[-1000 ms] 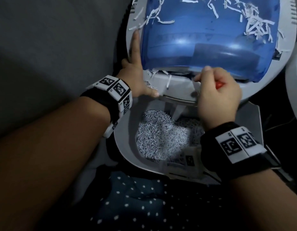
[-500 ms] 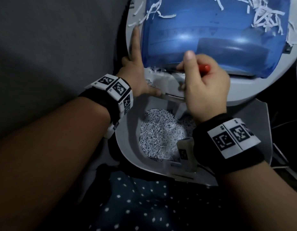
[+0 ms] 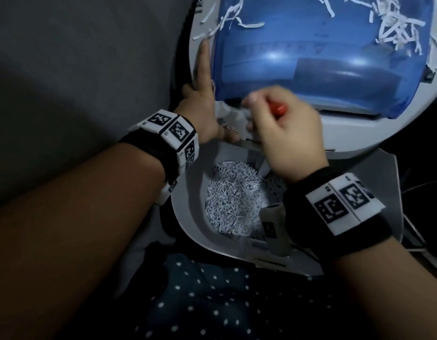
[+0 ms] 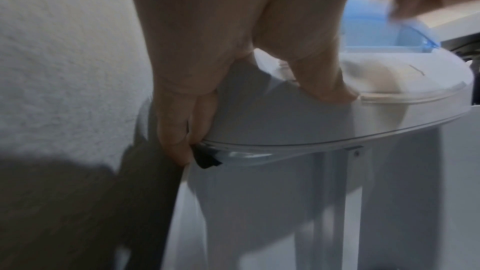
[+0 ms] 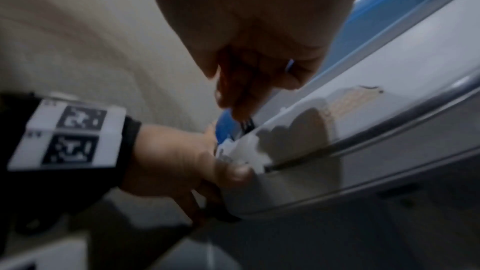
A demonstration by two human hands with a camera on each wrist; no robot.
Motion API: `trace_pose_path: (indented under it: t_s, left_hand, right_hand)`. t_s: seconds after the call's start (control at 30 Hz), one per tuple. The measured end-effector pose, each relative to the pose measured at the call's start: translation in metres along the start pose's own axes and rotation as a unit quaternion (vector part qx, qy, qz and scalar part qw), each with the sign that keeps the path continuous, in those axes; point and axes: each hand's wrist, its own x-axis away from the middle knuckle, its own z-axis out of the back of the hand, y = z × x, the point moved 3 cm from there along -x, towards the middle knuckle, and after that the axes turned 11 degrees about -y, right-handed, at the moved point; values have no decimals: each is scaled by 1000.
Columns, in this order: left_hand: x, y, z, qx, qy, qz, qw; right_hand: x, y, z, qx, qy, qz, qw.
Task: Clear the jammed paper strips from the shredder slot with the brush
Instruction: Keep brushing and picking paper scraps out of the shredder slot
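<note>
- Grey-white bin point(image 3: 188, 217) in the head view holds a heap of shredded paper point(image 3: 234, 200); above it sits the shredder point(image 3: 359, 133) with its translucent blue cover point(image 3: 310, 45), loose paper strips point(image 3: 396, 28) scattered over the cover's top.
- Right hand point(image 3: 288, 133), fingers curled, grips the brush point(image 3: 277, 109) by its red handle at the front edge of the blue cover, over the slot area; the bristle end is blurred and hidden by the fingers.
- Left hand point(image 3: 205, 114) holds the shredder's left side, index finger stretched straight along the edge of the blue cover, thumb on the front lip just beside the right hand.
- Both wrists carry black bands with black-and-white marker tags; dark dotted fabric point(image 3: 212, 290) lies below the bin, and a grey wall point(image 3: 77, 69) stands to the left.
- Left wrist view: the left hand point(image 4: 207, 48) clamps the shredder's rim point(image 4: 285, 143), thumb on top, other fingers curled round the edge beside a textured white wall point(image 4: 64, 59); a corner of the blue cover point(image 4: 376, 34) shows behind.
- Right wrist view, blurred: the right hand point(image 5: 259, 28) is closed, dark bristles point(image 5: 246, 124) of the brush showing below the fingertips beside the blue cover point(image 5: 389, 7); a white paper scrap point(image 5: 241, 151) sits at the slot point(image 5: 337, 147), touching the left hand point(image 5: 182, 161), whose thumb presses the shredder's front.
</note>
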Motion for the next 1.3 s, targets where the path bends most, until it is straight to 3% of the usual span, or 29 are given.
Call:
trace_pose_path:
  t_s: [0.03,0.1,0.17,0.23,0.3,0.4,0.5,0.57,0.63,0.73,0.83,0.9,0.93,1.03,1.1,1.2,1.3]
  left_hand:
    - [0,1,0,-5,0,-3,1000]
    - [0,1,0,-15,4,-10,1000]
    - [1,1,0,-14,3,-12,1000]
    - [1,1,0,-15,2,-10,1000]
    - [1,2,0,-7,1,-5,1000]
    - [1,4,-1,-14,7,0,1000]
    - [1,3,0,-16,2,5,1000]
    - [2,2,0,-11,-2,9,1000]
    - [2,2,0,-6,-3,12,1000]
    - [0,2,0,1,5,12,1000]
    - [-1,2,-1,-13,9,11,1000]
    - [0,1,0,-14,2,11,1000]
    - [1,1,0,-14,-1,12,1000]
    - [1,4,1,-21,-4,14,1000]
    - [-1,3,1,-25,-3,10,1000]
    - [-2,1,0,-36,8,-5,999]
    - [-2,-1,0,-20,-1,1,1000]
  right_hand:
    - [1,5,-1,72,-34,-16,997]
    - [-1,12,11,161,-2,-43,986]
    - [-2,9,26,84,89,-27,992]
    - [0,-1,25,-34,127,26,991]
    - [3,-8,8,-61,55,53,995]
    - [6,-5,-7,81,-76,8,994]
    - [4,-4,12,202,-10,-21,979]
    - [4,-10,23,138,69,1,988]
    - [4,-17,19,22,104,59,993]
    - [2,-17,-2,-28,21,66,997]
    - [4,-8,-3,121,-46,21,991]
    - [5,-3,10,200,-28,-11,979]
    - [6,-2,17,190,0,-21,982]
    - [8,-10,17,57,57,25,996]
    - [9,-14,2,33,6,44,998]
    - [9,-7,-8,143,-77,1,987]
    - [10,-10,9,187,17,11,982]
